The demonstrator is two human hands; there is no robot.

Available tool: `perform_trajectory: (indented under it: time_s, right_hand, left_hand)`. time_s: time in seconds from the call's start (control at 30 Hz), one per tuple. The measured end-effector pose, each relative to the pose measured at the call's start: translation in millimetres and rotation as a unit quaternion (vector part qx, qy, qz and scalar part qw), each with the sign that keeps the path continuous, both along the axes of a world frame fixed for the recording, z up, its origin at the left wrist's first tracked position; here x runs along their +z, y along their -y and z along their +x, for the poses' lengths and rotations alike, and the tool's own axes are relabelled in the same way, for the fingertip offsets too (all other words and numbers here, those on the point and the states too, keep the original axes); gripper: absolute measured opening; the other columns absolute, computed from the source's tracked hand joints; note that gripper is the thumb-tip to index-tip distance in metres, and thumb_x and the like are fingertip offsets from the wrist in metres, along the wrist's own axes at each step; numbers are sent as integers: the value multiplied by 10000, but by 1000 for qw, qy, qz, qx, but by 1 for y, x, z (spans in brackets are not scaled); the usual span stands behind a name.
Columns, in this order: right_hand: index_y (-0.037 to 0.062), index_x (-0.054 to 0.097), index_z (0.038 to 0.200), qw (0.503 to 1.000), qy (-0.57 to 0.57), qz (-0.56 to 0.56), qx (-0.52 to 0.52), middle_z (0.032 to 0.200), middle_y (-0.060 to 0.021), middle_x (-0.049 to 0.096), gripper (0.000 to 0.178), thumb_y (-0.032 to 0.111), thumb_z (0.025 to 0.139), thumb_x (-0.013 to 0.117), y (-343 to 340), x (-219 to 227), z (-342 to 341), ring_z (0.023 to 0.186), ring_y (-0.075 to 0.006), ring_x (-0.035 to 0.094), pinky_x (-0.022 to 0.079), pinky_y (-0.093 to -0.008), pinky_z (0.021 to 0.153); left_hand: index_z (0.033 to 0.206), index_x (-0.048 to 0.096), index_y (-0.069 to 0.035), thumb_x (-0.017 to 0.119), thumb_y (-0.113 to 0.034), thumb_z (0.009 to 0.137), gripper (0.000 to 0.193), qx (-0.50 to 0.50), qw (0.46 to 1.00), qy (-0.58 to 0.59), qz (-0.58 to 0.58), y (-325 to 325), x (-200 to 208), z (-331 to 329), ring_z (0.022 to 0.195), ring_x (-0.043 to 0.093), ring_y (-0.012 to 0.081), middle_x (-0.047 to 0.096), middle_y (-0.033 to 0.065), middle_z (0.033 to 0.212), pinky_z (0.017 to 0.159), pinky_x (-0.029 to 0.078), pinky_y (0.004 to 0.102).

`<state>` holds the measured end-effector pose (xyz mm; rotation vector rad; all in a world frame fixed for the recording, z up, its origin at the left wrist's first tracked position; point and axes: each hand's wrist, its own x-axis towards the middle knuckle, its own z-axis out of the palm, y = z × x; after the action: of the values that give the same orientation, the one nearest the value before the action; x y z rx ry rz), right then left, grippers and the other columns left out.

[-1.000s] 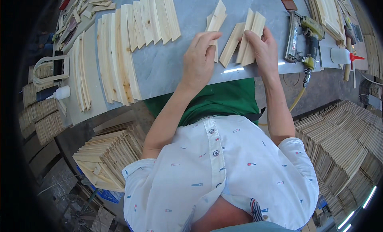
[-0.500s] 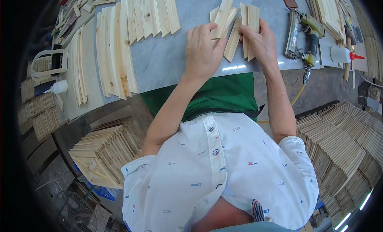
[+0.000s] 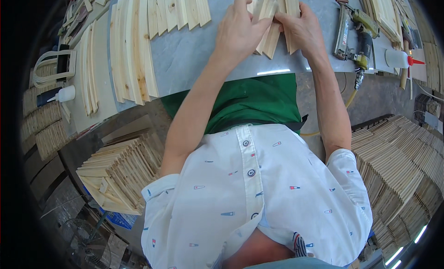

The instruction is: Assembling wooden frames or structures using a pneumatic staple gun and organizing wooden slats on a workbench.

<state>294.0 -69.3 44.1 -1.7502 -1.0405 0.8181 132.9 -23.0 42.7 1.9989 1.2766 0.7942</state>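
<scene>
Short pale wooden slats with angled ends lie between my hands at the far edge of the view. My left hand (image 3: 236,35) has its thumb across one group of slats (image 3: 269,43), its fingers curled behind them and partly hidden. With thumb and fingers, my right hand (image 3: 305,33) grips a second small group of wooden slats (image 3: 291,4) standing close beside the first. Both groups fan out slightly over the grey table (image 3: 185,60).
Rows of longer slats (image 3: 132,51) and shorter slats (image 3: 178,9) lie to the left. At right are a nail gun (image 3: 344,33) with a yellow hose and a red-tipped glue bottle (image 3: 397,59). Stacked wooden frames (image 3: 122,172) stand below left, more stacks (image 3: 402,153) below right.
Both hands have moved farther from me and sit higher in view. The left hand's thumb has come over the slats, and the two groups are closer together.
</scene>
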Motion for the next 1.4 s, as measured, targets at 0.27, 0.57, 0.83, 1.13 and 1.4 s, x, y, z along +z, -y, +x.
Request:
perform_trajectory:
  time_s: [0.27,0.57,0.83,1.13,1.4]
  right_hand:
    - [-49,490,1230,992,120,-49,10,1056,-255,638,614,309,786,718,-9,39,-28,969,-388,633,499,-434,820]
    - [-52,514,1172,969,236,-71,32,1001,-267,651,538,308,813,689,-23,16,-19,920,-425,637,506,-454,810]
    - [-66,541,949,997,21,-47,57,699,-124,633,325,198,788,641,7,31,-39,639,-178,635,510,-336,593]
    - [-13,540,893,972,203,-25,112,645,-83,619,286,246,829,643,3,8,-58,559,-158,610,497,-321,546]
    - [-18,569,975,986,105,-74,104,782,-101,679,311,276,886,621,6,19,-9,618,-134,623,496,-287,569]
  left_hand:
    - [1178,549,-4,760,-252,763,528,7,996,30,-84,-2,5,-27,834,601,226,608,97,988,754,495,326]
    - [1077,585,-68,758,-209,785,367,45,989,-93,108,80,-5,-96,895,564,303,519,118,1012,760,483,388]
    - [1075,590,-74,757,-151,766,359,40,989,-92,106,76,-10,-86,956,541,329,511,128,1036,801,468,409]
    - [1109,625,-80,741,-132,758,374,-48,982,-51,178,66,-10,-66,1098,471,314,531,103,1199,928,398,430]
    - [1120,649,-88,724,-139,787,345,-56,982,-98,154,69,-9,-66,1150,432,328,531,99,1268,999,359,410]
